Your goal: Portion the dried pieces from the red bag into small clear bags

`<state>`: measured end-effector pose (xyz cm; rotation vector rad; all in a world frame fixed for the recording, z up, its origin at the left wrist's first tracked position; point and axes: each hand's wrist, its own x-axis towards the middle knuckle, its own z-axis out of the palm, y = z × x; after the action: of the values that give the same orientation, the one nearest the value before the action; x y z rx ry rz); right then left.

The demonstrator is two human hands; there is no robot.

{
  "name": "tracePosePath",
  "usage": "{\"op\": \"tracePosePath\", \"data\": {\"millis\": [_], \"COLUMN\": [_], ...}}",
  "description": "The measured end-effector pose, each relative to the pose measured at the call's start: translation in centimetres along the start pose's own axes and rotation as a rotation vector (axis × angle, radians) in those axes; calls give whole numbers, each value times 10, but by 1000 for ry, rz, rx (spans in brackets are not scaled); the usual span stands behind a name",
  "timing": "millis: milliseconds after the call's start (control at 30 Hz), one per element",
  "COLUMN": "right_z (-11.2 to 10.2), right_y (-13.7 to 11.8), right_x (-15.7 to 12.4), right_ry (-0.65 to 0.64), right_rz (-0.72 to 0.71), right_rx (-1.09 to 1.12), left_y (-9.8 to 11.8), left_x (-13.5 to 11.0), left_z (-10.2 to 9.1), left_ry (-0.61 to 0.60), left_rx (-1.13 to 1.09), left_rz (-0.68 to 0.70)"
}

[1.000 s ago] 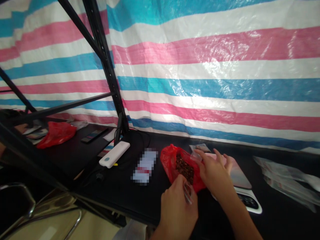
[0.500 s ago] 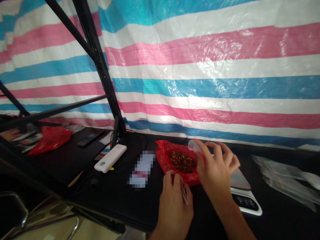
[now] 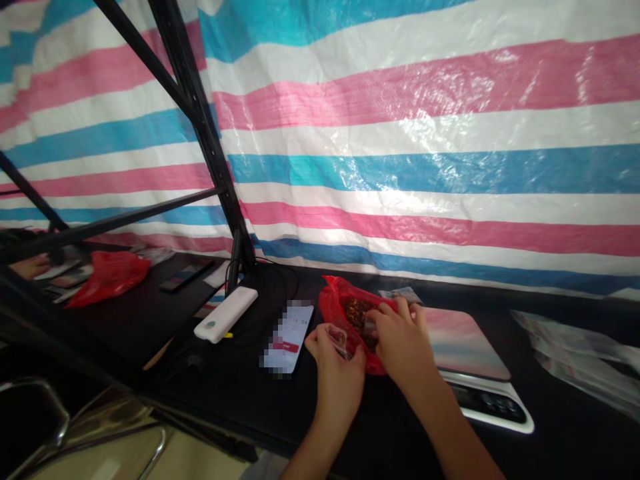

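An open red plastic bag (image 3: 335, 308) holding brown seeds (image 3: 356, 309) lies on the black table (image 3: 240, 380). My left hand (image 3: 336, 373) pinches a small clear pouch (image 3: 338, 337) at the bag's near edge. My right hand (image 3: 397, 343) is curled over the bag's mouth, fingers closed round a small clear cup that is mostly hidden. Both hands touch the bag. A digital scale (image 3: 465, 350) sits just right of my right hand.
A phone (image 3: 287, 337) and a white power bank (image 3: 226, 313) lie left of the bag. A black rack post (image 3: 210, 153) rises behind them. Another red bag (image 3: 107, 277) lies far left. Clear pouches (image 3: 575, 353) are piled at the right. A striped tarp (image 3: 425, 133) forms the back wall.
My right hand has dropped from above the bag down into its mouth with the clear cup. My left hand moved forward with the pouch to the bag's edge.
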<state>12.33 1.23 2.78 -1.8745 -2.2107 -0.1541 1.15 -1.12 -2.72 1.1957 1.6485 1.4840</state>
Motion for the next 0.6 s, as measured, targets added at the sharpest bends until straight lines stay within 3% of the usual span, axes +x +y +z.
{"op": "tracePosePath", "data": {"millis": [167, 333, 467, 600], "right_z": [6, 20, 30, 35], "right_y": [-2, 1, 2, 8], "right_x": [-2, 0, -2, -6], "right_ry": [3, 63, 92, 136], "right_rz": [-103, -73, 10, 122], "right_rx": [65, 195, 300, 397], "left_y": [0, 0, 0, -1], "left_x": [3, 10, 14, 15], "left_z": [0, -3, -9, -18], "left_ry": [-69, -255, -229, -140], "left_rx": [-111, -330, -281, -69], "left_rz": [-39, -86, -52, 157]}}
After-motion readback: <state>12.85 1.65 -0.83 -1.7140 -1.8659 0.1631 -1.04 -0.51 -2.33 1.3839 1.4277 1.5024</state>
